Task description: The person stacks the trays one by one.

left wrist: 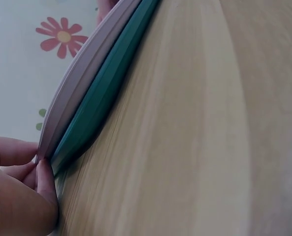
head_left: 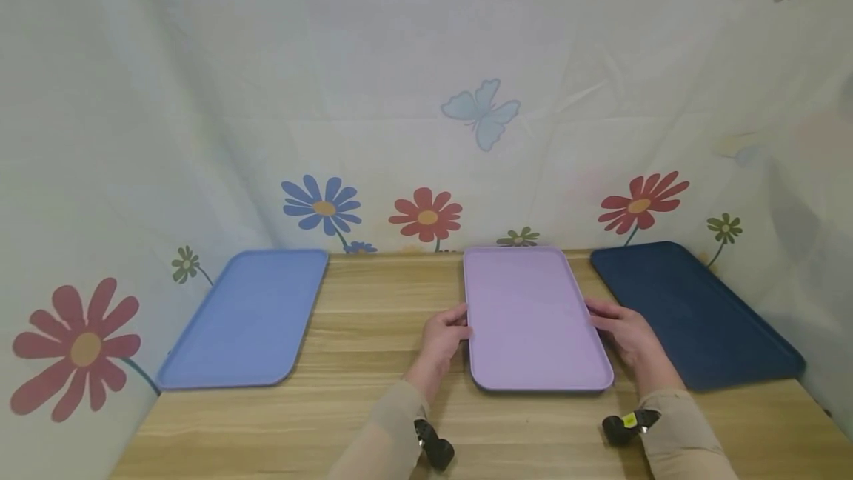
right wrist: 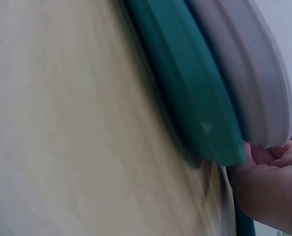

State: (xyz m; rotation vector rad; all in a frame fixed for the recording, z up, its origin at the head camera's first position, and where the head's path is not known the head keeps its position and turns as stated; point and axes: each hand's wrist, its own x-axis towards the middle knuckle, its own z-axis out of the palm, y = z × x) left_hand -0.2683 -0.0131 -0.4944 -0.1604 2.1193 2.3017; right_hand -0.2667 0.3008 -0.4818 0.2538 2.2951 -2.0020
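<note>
A light purple tray (head_left: 529, 317) lies right of the table's middle, between both hands. Beneath it is a teal green tray (left wrist: 99, 93), visible from the side in the wrist views and almost wholly hidden from the head camera. My left hand (head_left: 443, 339) pinches the purple tray's left edge, thumb and fingers at its rim. On the opposite side my right hand (head_left: 626, 332) holds the right edge, fingertips at the rim. A narrow dark gap runs between the two trays in both wrist views.
A blue tray (head_left: 246, 324) lies at the table's left. At the right is a dark navy tray (head_left: 693, 317), close beside my right hand. The wooden table (head_left: 373, 339) meets a flower-printed cloth (head_left: 373, 95) at the back and sides.
</note>
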